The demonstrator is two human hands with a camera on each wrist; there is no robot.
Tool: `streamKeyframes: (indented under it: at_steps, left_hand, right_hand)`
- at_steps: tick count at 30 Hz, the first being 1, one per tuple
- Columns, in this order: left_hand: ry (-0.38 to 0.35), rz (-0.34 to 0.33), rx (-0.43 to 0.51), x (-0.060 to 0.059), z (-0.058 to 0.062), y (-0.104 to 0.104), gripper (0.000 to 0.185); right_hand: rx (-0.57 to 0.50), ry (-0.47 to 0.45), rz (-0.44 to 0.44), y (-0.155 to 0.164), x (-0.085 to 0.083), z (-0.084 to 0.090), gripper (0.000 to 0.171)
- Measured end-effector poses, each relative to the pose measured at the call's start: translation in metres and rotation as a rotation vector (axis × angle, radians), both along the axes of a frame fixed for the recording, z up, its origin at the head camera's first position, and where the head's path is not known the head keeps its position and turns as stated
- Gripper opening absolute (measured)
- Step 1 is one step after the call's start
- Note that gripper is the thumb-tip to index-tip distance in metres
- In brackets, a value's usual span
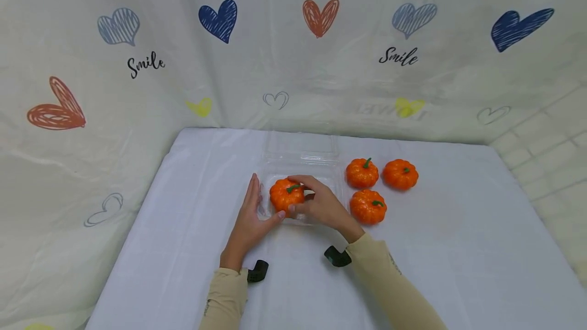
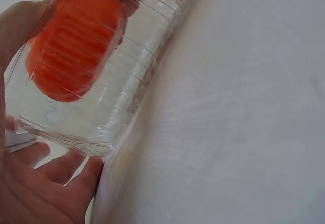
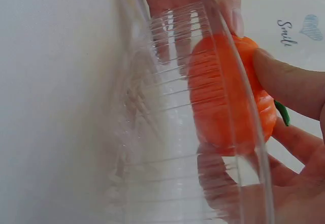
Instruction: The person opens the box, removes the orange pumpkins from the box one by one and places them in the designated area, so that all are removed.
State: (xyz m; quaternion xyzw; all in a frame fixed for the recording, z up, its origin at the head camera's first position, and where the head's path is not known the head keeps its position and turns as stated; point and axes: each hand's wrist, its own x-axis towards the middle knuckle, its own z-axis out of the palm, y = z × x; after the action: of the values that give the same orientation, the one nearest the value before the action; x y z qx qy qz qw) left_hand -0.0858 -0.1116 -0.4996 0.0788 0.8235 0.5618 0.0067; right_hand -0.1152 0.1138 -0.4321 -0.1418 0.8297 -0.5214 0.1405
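Pumpkin going into a clear box

Head view: right hand (image 1: 323, 207) curls fingers round a small orange ridged plastic pumpkin (image 1: 286, 194) inside the clear plastic clamshell box (image 1: 300, 154); left hand (image 1: 251, 218), fingers straight, steadies its left wall. Best lowered flat into a corner, wall held firm. Three spare orange pumpkins (image 1: 367, 205) lie on the white cloth-covered table (image 1: 458, 248), heart-printed curtains (image 1: 220, 19) behind. Left wrist view: relaxed fingers (image 2: 30, 183) touch the box. Right wrist view: fingertips (image 3: 284, 82) pinch the pumpkin.
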Motion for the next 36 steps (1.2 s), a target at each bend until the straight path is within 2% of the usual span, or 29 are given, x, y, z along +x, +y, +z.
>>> streamKeyframes:
  at_steps: [11, 19, 23, 29, 36]
  left_hand:
    - [0.010, -0.005, -0.013, 0.001, 0.001, 0.000, 0.118]
    - [-0.004, 0.018, -0.003, 0.002, 0.000, 0.001, 0.116]
    - [0.009, 0.032, 0.014, 0.003, -0.002, -0.001, 0.115]
    - [0.055, 0.041, 0.038, 0.003, -0.008, -0.004, 0.114]
    - [0.042, 0.054, 0.065, 0.005, -0.010, -0.001, 0.112]
  right_hand:
    - [-0.114, 0.064, -0.111, 0.015, 0.013, 0.017, 0.069]
    - [-0.158, 0.151, -0.170, 0.038, 0.026, 0.029, 0.067]
    - [-0.186, 0.150, -0.202, 0.052, 0.031, 0.036, 0.068]
    - [-0.158, 0.137, -0.276, 0.072, 0.037, 0.044, 0.068]
    - [-0.144, 0.141, -0.345, 0.098, 0.046, 0.049, 0.069]
